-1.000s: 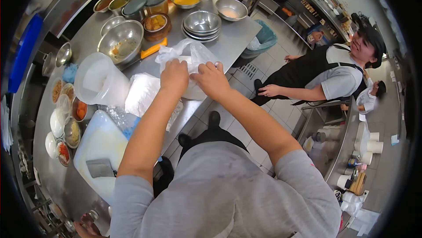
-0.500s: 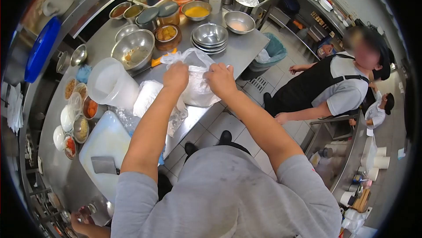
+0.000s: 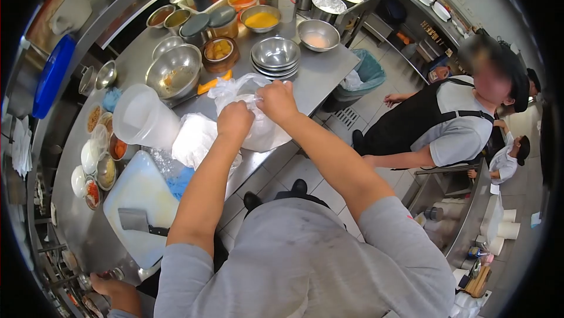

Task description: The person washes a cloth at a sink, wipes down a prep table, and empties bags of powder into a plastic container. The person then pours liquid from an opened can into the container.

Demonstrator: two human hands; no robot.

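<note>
At the steel table's edge, my left hand [image 3: 236, 119] and my right hand [image 3: 277, 100] grip the top of a translucent white plastic bag [image 3: 261, 133]. Fingers of both hands are closed on its plastic, my right hand a little farther from me. The bag rests on the table with its lower part full. Another white bag [image 3: 194, 139] lies just left of my left forearm, beside a large translucent tub [image 3: 144, 117]. Beyond my hands are stacked steel bowls [image 3: 275, 54] and an orange handle [image 3: 215, 83], partly covered by the bag.
A cleaver [image 3: 134, 220] lies on a white cutting board [image 3: 141, 200] at left. Small bowls of ingredients line the table's left side. A lined bin [image 3: 364, 74] stands past the right edge. A co-worker [image 3: 437, 115] stands at right; another person's hand [image 3: 108, 285] shows at bottom left.
The bag's mouth, spread between my hands half a second ago, is now gathered and bunched. My right hand has moved up and inward. The co-worker's arm has lowered since a second ago.
</note>
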